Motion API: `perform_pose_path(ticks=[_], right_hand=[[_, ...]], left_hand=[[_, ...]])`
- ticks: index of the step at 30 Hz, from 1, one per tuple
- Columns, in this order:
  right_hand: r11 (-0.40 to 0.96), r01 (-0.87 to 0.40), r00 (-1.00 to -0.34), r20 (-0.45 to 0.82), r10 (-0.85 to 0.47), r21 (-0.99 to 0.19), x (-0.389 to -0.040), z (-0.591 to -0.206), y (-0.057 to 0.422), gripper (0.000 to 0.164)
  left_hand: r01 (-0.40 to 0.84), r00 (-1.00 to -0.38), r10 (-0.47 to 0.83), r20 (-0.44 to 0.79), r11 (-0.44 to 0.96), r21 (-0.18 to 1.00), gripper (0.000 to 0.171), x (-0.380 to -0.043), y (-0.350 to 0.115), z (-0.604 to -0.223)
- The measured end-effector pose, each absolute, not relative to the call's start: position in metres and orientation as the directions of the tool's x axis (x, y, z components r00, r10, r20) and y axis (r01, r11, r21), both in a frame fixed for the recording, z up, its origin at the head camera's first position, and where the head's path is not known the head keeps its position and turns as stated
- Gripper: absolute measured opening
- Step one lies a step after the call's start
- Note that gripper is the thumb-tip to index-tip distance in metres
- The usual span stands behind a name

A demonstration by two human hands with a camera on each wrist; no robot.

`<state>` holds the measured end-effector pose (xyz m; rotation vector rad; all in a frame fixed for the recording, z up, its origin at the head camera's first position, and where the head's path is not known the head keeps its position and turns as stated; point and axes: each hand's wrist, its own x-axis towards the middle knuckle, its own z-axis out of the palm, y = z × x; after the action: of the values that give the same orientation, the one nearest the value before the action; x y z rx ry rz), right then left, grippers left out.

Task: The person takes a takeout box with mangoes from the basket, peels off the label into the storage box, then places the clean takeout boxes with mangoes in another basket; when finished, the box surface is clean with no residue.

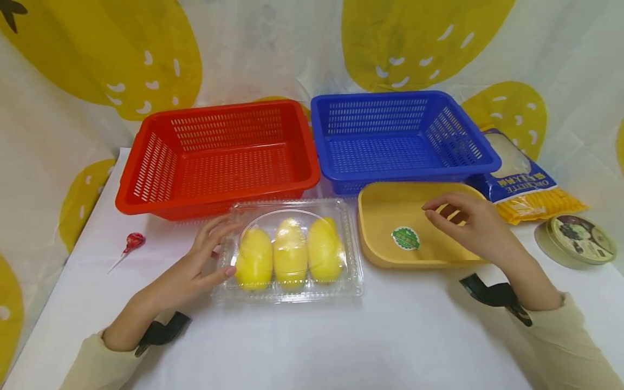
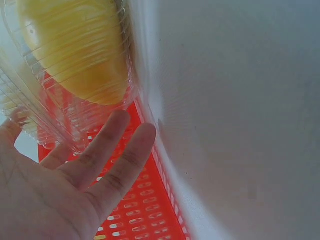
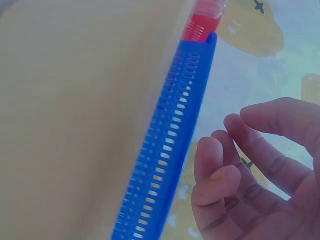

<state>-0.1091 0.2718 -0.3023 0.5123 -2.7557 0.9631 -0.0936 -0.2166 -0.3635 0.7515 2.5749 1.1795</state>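
Note:
A clear plastic clamshell box (image 1: 353, 279) lies on the table with three yellow, oval, mango-like fruits (image 1: 291, 254) inside. At its left side is my left hand (image 1: 195, 271), fingers spread and the thumb near the front left corner; the left wrist view shows the fingers close to the box's ribbed wall (image 2: 75, 120), and whether they touch it is hard to tell. Above a yellow plastic tray (image 1: 380, 211) with a round green sticker (image 1: 405, 238) hovers my right hand (image 1: 470, 225). Its fingers are loosely bent, thumb near the index finger, and hold nothing.
Behind stand a red basket (image 1: 219, 200) and a blue basket (image 1: 390, 173), side by side. A red-wrapped lollipop (image 1: 134, 241) lies at the left. To the right are a blue and orange food bag (image 1: 526, 187) and a round tin (image 1: 577, 241). Patterned cloth (image 1: 273, 43) hangs behind.

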Motion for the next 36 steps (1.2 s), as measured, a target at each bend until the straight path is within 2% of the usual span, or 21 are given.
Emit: perform_pose_path(ticks=[8, 18, 24, 32, 36], right_hand=[[0.738, -0.466, -0.868, 0.416, -0.272, -0.488, -0.126, -0.294, 0.282, 0.018], [0.821, -0.337, -0.923, 0.333, -0.193, -0.461, -0.145, -0.280, 0.311, 0.010], [0.820, -0.229, -0.961, 0.258, -0.103, -0.524, -0.163, -0.272, 0.333, 0.020], [0.820, -0.180, -0.970, 0.237, -0.056, -0.543, -0.189, -0.279, 0.359, 0.029], [0.825, -0.133, -0.983, 0.179, -0.039, -0.550, -0.199, -0.282, 0.372, 0.027]], left_hand=[[0.379, -0.839, 0.543, 0.020, 0.558, 0.738, 0.077, -0.095, -0.217, -0.363], [0.316, -0.841, 0.539, -0.042, 0.554, 0.770, 0.068, -0.095, -0.217, -0.359], [0.290, -0.866, 0.499, -0.034, 0.555, 0.780, 0.066, -0.094, -0.215, -0.359], [0.278, -0.887, 0.461, -0.018, 0.566, 0.776, 0.066, -0.092, -0.213, -0.358], [0.273, -0.891, 0.453, -0.003, 0.542, 0.795, 0.065, -0.090, -0.211, -0.357]])
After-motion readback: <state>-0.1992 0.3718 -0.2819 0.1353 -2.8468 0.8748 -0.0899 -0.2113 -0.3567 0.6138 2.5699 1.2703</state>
